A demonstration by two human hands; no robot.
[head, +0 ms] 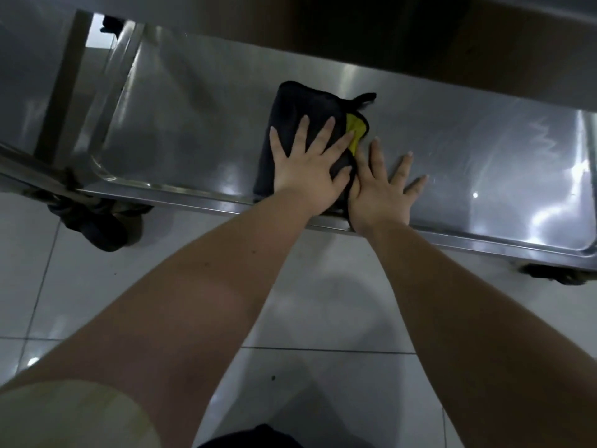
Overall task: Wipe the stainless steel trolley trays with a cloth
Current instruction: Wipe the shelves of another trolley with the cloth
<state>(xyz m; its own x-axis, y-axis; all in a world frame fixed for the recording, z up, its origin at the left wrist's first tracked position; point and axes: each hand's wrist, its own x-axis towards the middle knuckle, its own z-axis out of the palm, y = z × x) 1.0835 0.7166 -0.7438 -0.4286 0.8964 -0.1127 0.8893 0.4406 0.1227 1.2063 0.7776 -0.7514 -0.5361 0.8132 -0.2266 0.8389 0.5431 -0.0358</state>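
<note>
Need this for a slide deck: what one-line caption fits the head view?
Left hand presses a folded black-and-yellow cloth on the steel trolley tray; right hand lies flat alongside.

A: What is the tray [452,147]?
B: Stainless steel, smooth and glossy, faintly streaked.
A: And the cloth [300,105]?
B: Matt black fabric, yellow reverse; the floor tiles [323,318] are glazed, pale, reflective.

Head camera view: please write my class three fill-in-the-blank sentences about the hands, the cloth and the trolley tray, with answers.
The left hand presses flat on the dark cloth, whose folded-back corner is ____.
The right hand lies flat on the tray, to the ____ of the cloth.
The floor below is laid with white ____.
Missing words: yellow; right; tiles.
</note>
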